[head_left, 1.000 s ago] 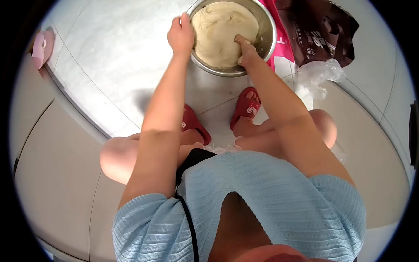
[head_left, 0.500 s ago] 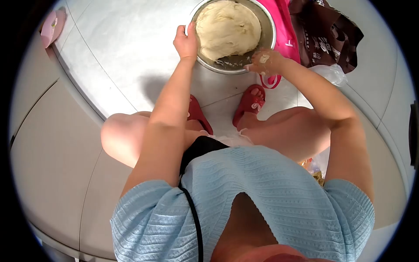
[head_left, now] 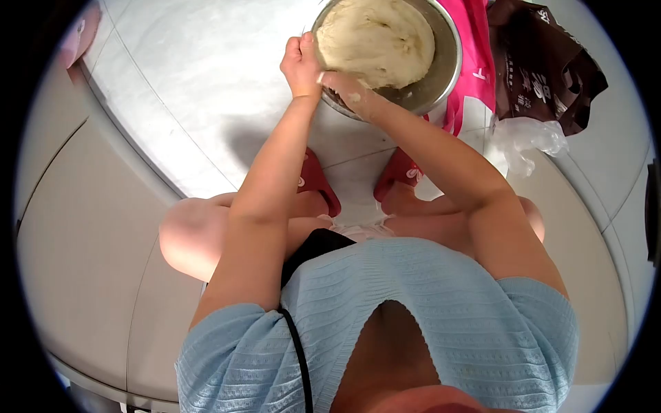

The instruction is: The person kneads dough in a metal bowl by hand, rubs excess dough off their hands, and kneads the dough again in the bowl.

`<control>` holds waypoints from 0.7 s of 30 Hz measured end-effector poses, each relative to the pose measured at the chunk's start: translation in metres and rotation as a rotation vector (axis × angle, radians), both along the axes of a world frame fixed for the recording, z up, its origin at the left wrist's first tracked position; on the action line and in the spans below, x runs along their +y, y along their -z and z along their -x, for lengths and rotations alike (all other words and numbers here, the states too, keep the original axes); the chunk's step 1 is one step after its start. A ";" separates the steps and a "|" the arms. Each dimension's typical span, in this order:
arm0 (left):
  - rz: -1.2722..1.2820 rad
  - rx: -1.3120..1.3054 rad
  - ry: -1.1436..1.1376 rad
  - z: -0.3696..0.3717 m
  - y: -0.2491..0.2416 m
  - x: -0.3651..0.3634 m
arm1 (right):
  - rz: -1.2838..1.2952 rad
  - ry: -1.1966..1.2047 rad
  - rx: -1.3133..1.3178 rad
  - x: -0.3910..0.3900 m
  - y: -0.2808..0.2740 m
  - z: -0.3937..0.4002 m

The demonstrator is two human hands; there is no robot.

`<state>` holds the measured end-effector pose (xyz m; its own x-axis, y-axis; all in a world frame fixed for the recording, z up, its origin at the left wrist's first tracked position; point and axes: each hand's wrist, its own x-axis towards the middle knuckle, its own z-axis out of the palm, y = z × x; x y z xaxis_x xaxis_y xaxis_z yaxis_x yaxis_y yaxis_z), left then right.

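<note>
A large pale lump of dough (head_left: 379,41) fills most of a round metal bowl (head_left: 451,51) at the top of the head view. My left hand (head_left: 301,65) is closed on the bowl's left rim. My right hand (head_left: 350,95), with bits of dough stuck on it, reaches over the near left side of the bowl at the dough's lower edge, close to my left hand. Its fingertips are mostly hidden, so whether they grip dough does not show.
Right of the bowl lie a bright pink bag (head_left: 475,62), a dark brown printed bag (head_left: 544,69) and a crumpled clear plastic bag (head_left: 530,138). My feet in red slippers (head_left: 318,182) stand on the tiled floor (head_left: 193,82) below the bowl. A pink object (head_left: 82,34) sits far left.
My right hand has moved left from the bowl's lower right rim to its near left side, beside my left hand. The bowl appears farther right in view; my left hand stays on its rim.
</note>
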<state>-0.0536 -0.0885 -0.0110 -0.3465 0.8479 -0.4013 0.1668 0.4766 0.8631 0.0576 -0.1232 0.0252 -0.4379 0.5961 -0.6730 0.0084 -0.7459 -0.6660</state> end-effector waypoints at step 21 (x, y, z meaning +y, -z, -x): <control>-0.014 0.327 0.327 -0.004 -0.019 0.026 | -0.109 0.162 -0.339 0.055 -0.023 -0.101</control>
<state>-0.0493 -0.0622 0.0078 -0.1668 0.9383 -0.3030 0.5710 0.3425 0.7461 0.1584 -0.0686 0.0480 -0.0958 0.7153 -0.6922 0.1290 -0.6806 -0.7212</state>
